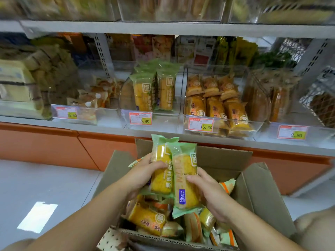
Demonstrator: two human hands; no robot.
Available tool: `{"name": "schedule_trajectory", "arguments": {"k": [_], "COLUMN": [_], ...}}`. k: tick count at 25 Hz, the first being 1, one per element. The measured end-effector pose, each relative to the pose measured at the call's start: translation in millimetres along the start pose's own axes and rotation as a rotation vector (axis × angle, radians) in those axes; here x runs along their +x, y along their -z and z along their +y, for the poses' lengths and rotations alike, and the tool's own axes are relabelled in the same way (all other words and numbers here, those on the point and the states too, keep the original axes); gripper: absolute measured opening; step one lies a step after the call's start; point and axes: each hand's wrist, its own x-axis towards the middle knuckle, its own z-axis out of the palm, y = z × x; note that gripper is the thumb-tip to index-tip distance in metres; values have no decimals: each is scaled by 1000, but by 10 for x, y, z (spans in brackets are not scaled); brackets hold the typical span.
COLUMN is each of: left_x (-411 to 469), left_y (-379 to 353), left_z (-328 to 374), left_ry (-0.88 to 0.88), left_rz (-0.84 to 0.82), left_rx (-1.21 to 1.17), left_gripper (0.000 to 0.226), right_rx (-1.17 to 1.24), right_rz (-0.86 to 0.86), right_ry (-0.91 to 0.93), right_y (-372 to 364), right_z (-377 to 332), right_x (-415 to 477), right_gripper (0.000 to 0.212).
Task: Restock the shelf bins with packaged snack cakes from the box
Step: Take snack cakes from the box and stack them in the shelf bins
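An open cardboard box [253,192] sits low in front of me, filled with several wrapped snack cakes [146,219]. My left hand [145,173] grips a green-wrapped yellow cake [161,171] held upright above the box. My right hand [208,192] holds a second green-wrapped cake [184,178] beside it, the two packs overlapping. On the shelf straight ahead, a clear bin [125,98] holds matching green-wrapped cakes [143,91] standing on end, above a 6.80 price tag [140,118].
A clear bin [257,124] of orange-wrapped cakes stands right of it with a 15.60 tag. More bins of pastries sit to the left and far right. The orange shelf base [72,149] runs behind the box. A grey floor [36,187] lies to the left.
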Motion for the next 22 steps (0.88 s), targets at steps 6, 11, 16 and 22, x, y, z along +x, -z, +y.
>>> {"name": "schedule_trajectory", "arguments": {"k": [6, 11, 16, 22], "left_x": [-63, 15, 260, 444], "left_y": [123, 585, 929, 1076], "left_z": [477, 1172, 1334, 1416], "left_ry": [-126, -331, -416, -454], "left_rz": [87, 323, 516, 476], "left_rx": [20, 51, 79, 91], "left_gripper": [52, 59, 47, 54], "right_rx": [-4, -258, -517, -798], "right_rz": [213, 300, 413, 440], "right_ry": [188, 388, 419, 46], "right_y": [116, -89, -601, -658], "right_z": [-590, -1603, -2121, -1755], "right_x": [53, 457, 1456, 2408], "right_gripper": [38, 55, 52, 35]}}
